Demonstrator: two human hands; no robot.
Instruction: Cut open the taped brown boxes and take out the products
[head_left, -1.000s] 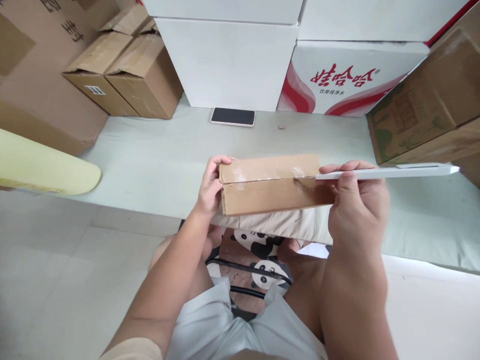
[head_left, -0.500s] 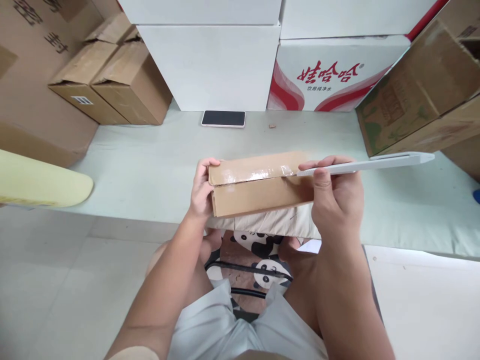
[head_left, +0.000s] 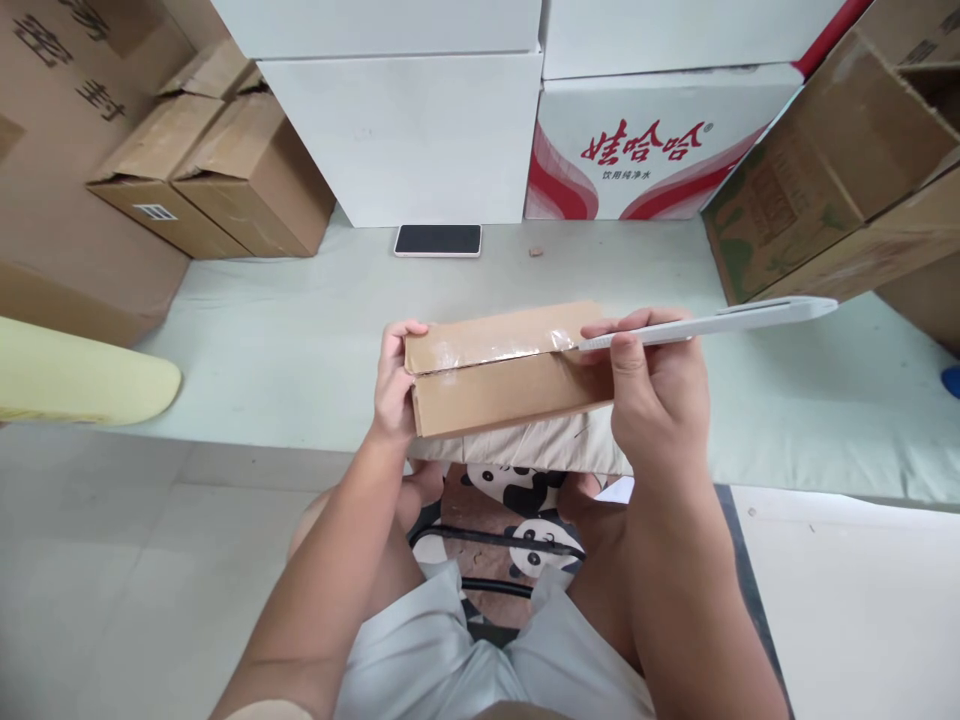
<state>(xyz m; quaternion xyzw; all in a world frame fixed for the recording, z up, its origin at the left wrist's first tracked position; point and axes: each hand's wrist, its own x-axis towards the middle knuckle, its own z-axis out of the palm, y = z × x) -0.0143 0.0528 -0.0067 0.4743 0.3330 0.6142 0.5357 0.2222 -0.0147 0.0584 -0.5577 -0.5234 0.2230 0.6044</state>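
A brown cardboard box with clear tape along its seam is held up at the front of the cloth-covered surface. My left hand grips its left end, fingers on top and thumb at the near side. In my right hand is a white utility knife, handle pointing off to the right. The knife's front end lies at the taped seam near the box's right part. Whether the blade is out or inside the tape cannot be made out. Part of the right end of the box is hidden behind the right hand.
A phone lies at the back beside a small brown scrap. White cartons and a red-printed carton stand behind. Brown boxes flank both sides, including an open one at right. A pale yellow roll lies at left.
The whole view has shifted slightly, so the surroundings sit a little further left. The hands keep their hold on the box and knife, with hardly any movement between them.
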